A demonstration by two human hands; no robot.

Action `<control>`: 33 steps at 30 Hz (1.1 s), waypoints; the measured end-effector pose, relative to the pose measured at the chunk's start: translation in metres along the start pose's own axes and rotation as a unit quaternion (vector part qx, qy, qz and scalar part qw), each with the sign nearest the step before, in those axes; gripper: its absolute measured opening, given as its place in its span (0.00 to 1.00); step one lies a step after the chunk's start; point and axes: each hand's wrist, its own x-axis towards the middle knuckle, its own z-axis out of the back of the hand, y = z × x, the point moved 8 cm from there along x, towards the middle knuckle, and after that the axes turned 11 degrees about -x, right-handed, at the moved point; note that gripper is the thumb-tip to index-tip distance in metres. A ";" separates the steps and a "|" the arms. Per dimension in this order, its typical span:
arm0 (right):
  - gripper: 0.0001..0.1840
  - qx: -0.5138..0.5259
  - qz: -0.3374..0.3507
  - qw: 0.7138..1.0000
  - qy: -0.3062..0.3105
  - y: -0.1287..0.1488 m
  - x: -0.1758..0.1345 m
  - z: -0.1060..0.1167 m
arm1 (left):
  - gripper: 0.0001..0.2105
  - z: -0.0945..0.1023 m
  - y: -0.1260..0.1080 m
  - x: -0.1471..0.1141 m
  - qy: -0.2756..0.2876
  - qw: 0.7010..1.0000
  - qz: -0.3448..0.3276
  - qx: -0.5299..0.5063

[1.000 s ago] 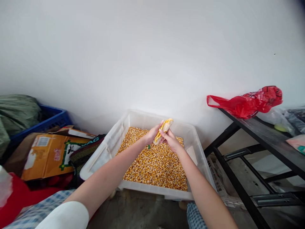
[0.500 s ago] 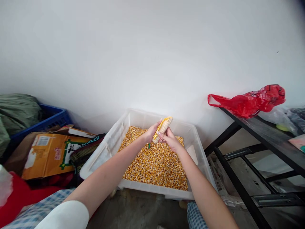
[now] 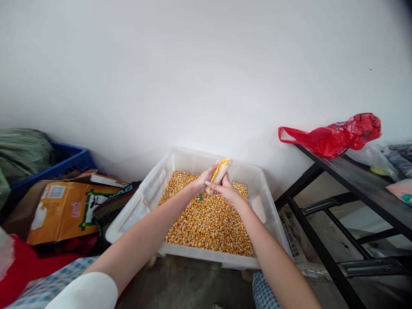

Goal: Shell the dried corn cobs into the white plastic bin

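Observation:
A corn cob (image 3: 220, 172), partly stripped, is held tilted above a plastic bin. Yellow kernels still line its left side, while its right side shows pale bare cob. My left hand (image 3: 205, 178) is closed round the cob from the left. On the other side my right hand (image 3: 226, 189) grips it lower down, the thumb pressed across its near end. Loose corn kernels (image 3: 209, 227) lie heaped beneath both hands. A small green scrap (image 3: 200, 197) rests among them. The fingers behind the cob are partly hidden.
The translucent bin (image 3: 209, 253) stands against a white wall (image 3: 206, 77). To its left are a cardboard box (image 3: 64, 210), a mesh bag (image 3: 112, 210) and a blue crate (image 3: 71, 159). A black metal rack (image 3: 350, 176) with a red plastic bag (image 3: 334, 137) stands right.
My right thumb has shifted left and down across the cob, and fewer kernels show near its lower end. The view has moved slightly. Both hands keep hold of the cob.

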 end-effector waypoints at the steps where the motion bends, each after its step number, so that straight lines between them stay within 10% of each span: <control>1: 0.38 0.003 0.000 1.000 0.011 0.001 -0.001 0.000 | 0.28 0.000 -0.001 -0.002 -0.005 1.000 0.008 -0.005; 33: 0.35 -0.009 -0.008 1.000 0.017 0.003 0.002 0.004 | 0.24 -0.005 -0.008 -0.003 -0.003 0.999 0.001 -0.032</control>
